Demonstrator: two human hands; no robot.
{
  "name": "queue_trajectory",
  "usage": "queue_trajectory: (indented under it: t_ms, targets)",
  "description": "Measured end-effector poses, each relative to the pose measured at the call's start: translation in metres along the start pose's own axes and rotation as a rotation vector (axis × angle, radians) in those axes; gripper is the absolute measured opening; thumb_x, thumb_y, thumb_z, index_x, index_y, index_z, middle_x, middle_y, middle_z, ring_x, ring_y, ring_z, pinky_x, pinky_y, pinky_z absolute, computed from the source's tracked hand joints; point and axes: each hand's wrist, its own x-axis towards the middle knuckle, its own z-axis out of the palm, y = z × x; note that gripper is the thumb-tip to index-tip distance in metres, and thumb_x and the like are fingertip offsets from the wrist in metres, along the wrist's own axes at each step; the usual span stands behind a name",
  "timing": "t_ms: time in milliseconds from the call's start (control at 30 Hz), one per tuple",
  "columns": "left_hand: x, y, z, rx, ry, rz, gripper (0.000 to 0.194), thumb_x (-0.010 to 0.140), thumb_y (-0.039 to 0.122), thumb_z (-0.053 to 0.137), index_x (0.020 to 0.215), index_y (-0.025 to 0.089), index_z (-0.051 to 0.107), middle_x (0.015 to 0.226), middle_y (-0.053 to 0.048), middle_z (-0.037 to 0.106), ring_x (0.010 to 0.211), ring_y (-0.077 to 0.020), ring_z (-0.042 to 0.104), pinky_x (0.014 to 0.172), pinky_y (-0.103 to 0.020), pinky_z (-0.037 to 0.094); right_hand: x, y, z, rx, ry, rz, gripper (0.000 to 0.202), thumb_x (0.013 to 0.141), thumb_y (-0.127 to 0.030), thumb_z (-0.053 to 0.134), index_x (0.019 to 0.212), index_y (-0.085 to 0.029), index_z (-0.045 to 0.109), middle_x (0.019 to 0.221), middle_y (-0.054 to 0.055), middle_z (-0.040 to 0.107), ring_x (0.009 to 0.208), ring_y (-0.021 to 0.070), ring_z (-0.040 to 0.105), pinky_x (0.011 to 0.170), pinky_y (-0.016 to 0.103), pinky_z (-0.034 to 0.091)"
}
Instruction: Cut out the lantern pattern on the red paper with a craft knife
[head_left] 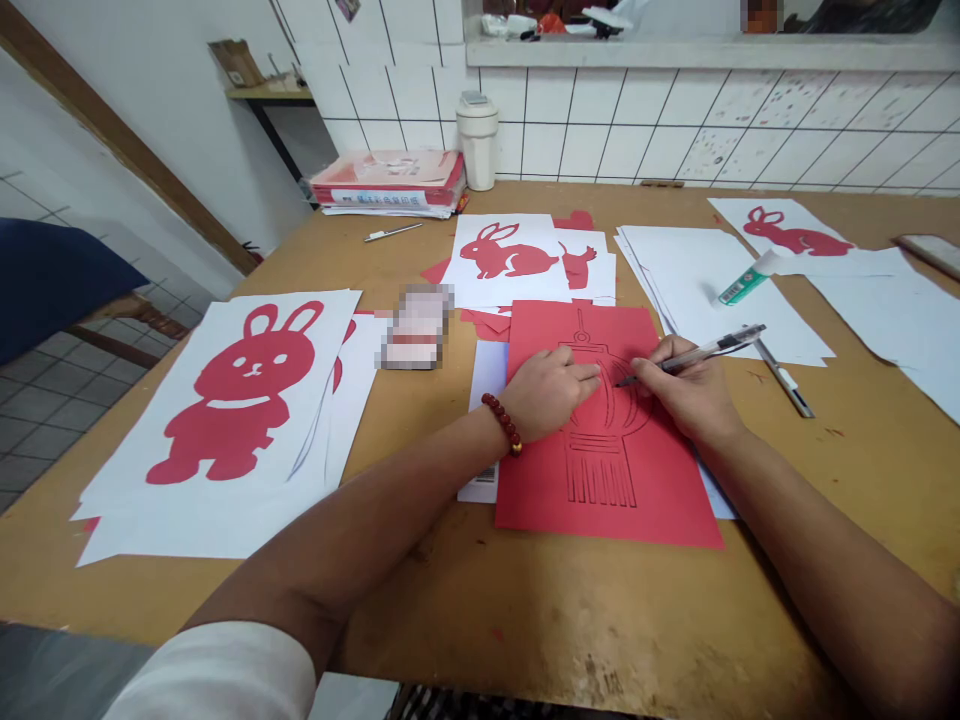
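A sheet of red paper [532, 490] lies in front of me with a lantern drawn on it in dark lines, tassels at the bottom. My left hand [551, 392] rests on the sheet's left half, fingers stretched out towards the drawing. A pen [701, 352] is held in my right hand [690, 395], its tip touching the paper at the lantern's right side. Under the red sheet, white paper [487, 400] sticks out on the left and right. Part of the lantern is hidden by my hands.
White sheets with red rabbit cut-outs [244, 400] lie left, and another rabbit sheet [506, 255] lies behind. Right are white papers [697, 260], a glue stick [746, 285] and a utility knife [784, 380]. A white cup [478, 140] and stacked paper packs [390, 185] stand at the back.
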Motion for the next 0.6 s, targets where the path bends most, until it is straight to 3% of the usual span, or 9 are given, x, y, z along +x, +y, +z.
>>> queue_trajectory:
  t_ms: [600]
  targets:
    - [-0.0003,0.0002,-0.002,0.008,-0.014,-0.001,0.04,0.098,0.006,0.042,0.126,0.019,0.069,0.138,-0.005,0.064,0.095,-0.0204,0.055,0.077,-0.034,0.047,-0.0002,0.0003,-0.0006,0.024,-0.04,-0.015,0.027,0.075,-0.025,0.074,0.062,-0.023,0.051,0.05,-0.003,0.054,0.047,0.0122,0.046,0.049,0.029,0.035]
